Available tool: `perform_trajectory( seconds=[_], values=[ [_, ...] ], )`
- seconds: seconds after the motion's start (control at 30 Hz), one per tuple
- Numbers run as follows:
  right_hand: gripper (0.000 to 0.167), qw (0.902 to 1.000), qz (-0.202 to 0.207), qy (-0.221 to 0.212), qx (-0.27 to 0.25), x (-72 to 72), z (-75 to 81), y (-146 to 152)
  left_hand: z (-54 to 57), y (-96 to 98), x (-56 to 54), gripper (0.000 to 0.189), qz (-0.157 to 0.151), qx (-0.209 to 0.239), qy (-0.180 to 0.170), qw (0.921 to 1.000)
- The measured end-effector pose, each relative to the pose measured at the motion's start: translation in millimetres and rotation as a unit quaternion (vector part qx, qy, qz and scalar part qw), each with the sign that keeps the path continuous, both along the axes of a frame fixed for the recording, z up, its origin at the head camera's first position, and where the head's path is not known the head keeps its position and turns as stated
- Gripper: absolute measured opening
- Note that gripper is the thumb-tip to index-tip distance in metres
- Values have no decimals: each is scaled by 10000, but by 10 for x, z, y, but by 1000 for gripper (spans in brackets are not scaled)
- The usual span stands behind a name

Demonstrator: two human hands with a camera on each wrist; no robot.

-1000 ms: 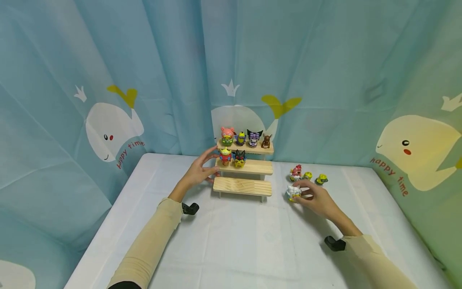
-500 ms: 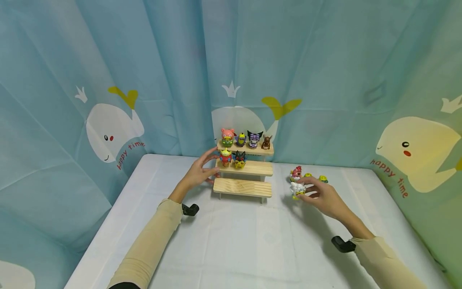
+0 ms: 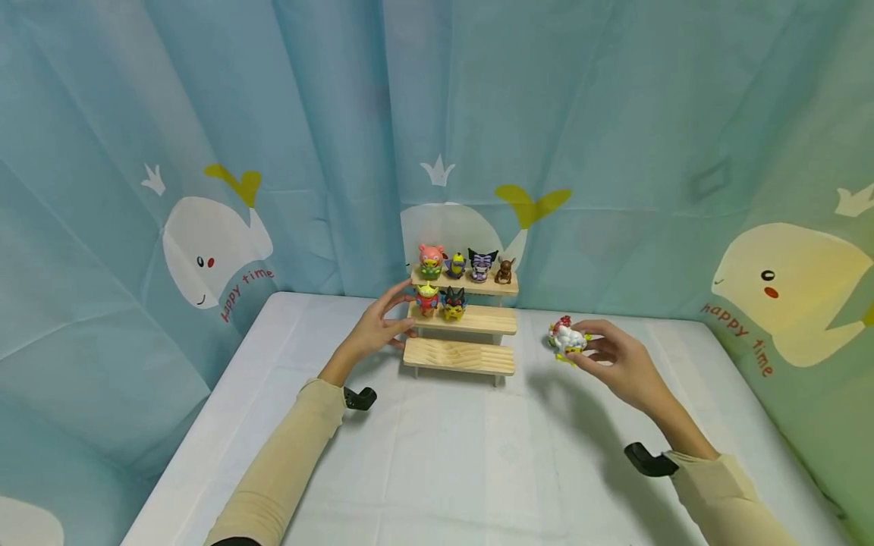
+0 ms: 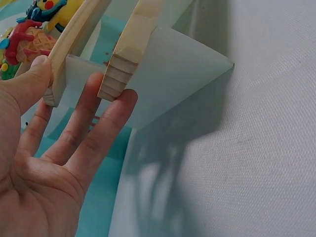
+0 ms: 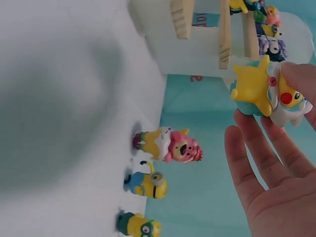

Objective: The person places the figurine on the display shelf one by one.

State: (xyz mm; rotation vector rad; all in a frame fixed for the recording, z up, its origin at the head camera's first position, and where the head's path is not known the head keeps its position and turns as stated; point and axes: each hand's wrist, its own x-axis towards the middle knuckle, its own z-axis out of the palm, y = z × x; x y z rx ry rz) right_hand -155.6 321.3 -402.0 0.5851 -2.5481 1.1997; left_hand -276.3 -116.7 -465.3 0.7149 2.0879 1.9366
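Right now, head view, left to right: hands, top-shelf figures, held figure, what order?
Left hand → pink-hooded figure → yellow-headed figure → purple figure with black ears → brown figure → white-and-yellow held figure → right hand.

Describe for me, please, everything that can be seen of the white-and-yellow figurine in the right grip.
The figurine looks like glossy plastic: yellow body with stubby, spread limbs, lumpy white hood, dark eye, round red cheek, a small pinkish spot at the neck and teal behind the body. It appears roughly upright, held clear of the tabletop, to the right of the wooden stand. The right grip pinches it from opposite sides, thumb against the hood; I see nothing else touching it.
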Motion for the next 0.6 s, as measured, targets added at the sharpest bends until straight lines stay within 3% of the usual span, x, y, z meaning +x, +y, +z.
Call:
perform_trajectory(
  seconds=[0.33, 0.6],
  values=[
    [48, 9996, 28, -59, -287, -11, 24, -58, -14, -6, -8, 76, -19, -6, 94, 10000],
    [49, 9998, -13, 24, -212, -29, 52, -134, -23, -10, -14, 75, -6, -57, 178, 9998]
  ],
)
